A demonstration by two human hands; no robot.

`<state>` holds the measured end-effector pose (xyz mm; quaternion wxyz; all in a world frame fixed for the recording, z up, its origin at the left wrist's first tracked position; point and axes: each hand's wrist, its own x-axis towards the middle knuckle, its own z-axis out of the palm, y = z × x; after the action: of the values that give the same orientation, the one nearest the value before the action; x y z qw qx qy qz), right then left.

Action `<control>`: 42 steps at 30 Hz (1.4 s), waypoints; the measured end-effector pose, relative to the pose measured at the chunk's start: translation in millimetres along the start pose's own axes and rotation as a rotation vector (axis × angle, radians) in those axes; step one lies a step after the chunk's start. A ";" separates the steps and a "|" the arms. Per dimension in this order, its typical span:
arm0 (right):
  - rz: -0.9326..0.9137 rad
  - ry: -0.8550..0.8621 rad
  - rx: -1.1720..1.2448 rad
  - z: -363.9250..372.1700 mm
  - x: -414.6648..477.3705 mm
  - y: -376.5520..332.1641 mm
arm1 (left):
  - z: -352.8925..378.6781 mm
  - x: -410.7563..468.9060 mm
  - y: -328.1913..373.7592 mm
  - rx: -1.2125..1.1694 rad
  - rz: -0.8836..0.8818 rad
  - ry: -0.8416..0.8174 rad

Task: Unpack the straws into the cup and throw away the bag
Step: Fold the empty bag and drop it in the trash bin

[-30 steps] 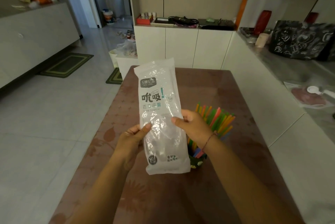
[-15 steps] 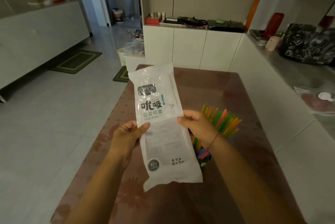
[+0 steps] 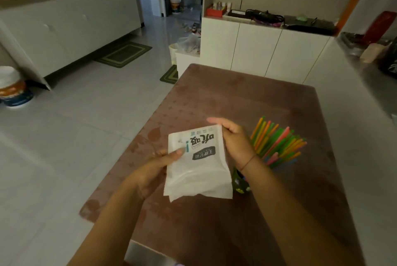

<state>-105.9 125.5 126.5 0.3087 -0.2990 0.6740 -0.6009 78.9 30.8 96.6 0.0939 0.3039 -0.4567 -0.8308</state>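
Note:
The white plastic straw bag point(image 3: 198, 164) is folded over on itself, its printed label upside down, held above the brown table point(image 3: 247, 102). My left hand point(image 3: 156, 166) pinches its left edge with the thumb on top. My right hand point(image 3: 234, 141) grips its upper right corner. Several coloured straws point(image 3: 277, 143) fan out of a dark green cup point(image 3: 239, 184) just right of the bag; my right wrist hides most of the cup.
A white bin with a clear liner point(image 3: 182, 48) stands on the floor past the table's far left corner. White cabinets point(image 3: 257, 50) line the back and a counter point(image 3: 376, 67) runs along the right. A bucket point(image 3: 12, 89) sits on the floor at left.
The bag was held upright and full length; now its top half is folded down toward me, label upside down. Both hands dropped lower, nearer the table. The view has tilted down.

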 end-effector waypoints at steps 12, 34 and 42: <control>0.301 -0.318 -0.075 41.8 -35.2 46.4 | -18.7 -46.9 -58.6 -0.018 0.135 0.498; 0.336 -0.581 -0.160 253.3 -152.3 123.8 | -170.7 -241.3 -189.5 -0.252 0.118 1.079; 0.402 -0.590 -0.352 298.8 -182.2 197.4 | -237.1 -274.3 -256.8 -0.298 0.003 1.130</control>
<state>234.4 99.2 -85.6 0.5444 -0.3692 0.6943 -0.2919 469.0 128.5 -92.3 0.3657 0.6828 -0.2144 -0.5950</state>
